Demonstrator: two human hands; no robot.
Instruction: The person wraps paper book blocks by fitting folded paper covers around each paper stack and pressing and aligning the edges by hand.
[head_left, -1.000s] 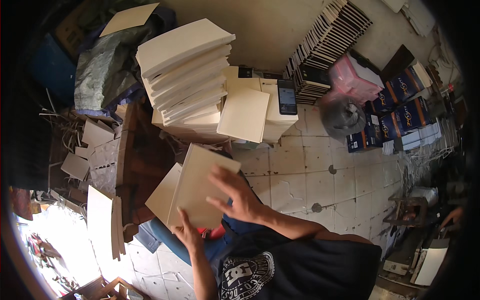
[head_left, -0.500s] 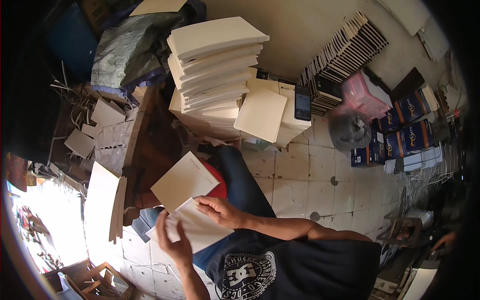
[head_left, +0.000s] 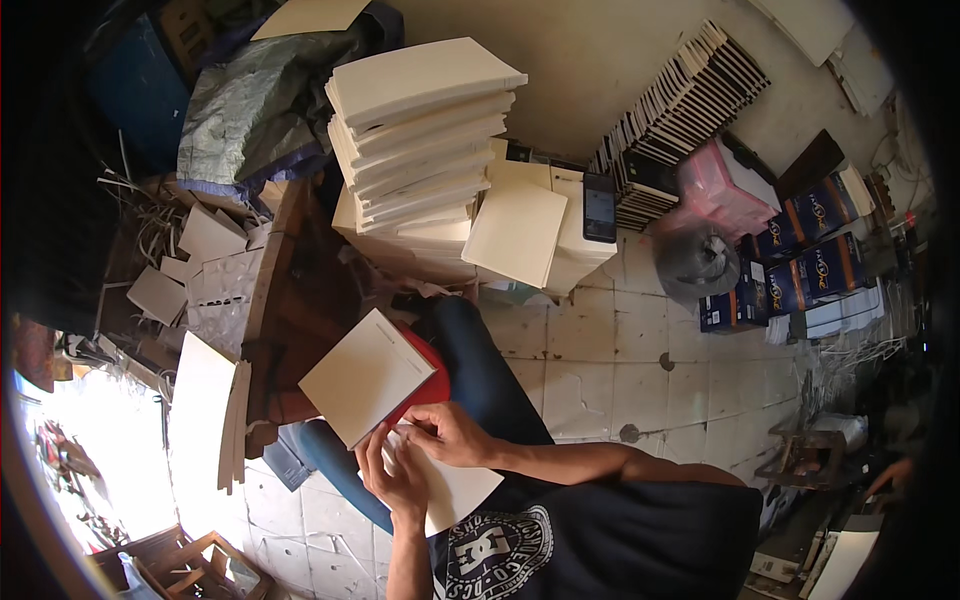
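Observation:
Across my lap lies a cream paper block (head_left: 368,372) with a little print near its upper right edge, resting partly over a flat red thing (head_left: 432,378). Closer to my body is a white paper booklet or folded sheet (head_left: 466,497), tilted and partly covered by my hands. My left hand (head_left: 397,478) grips its upper left edge with bent fingers. Right beside it, my right hand (head_left: 447,434) pinches the top edge, fingers curled. The fingertips of both hands nearly meet, and what lies exactly between them is hidden.
A tall stack of cream paper blocks (head_left: 415,130) stands ahead, beside lower stacks and a phone (head_left: 600,207). At left are a wooden bin of paper scraps (head_left: 222,275) and upright white sheets (head_left: 203,400). Black-edged books (head_left: 690,95) and blue boxes (head_left: 815,270) are at right.
My left hand has moved right and up to the booklet's edge, its fingers now closing there. The white booklet has turned and shifted right; my right hand has shifted slightly down and right.

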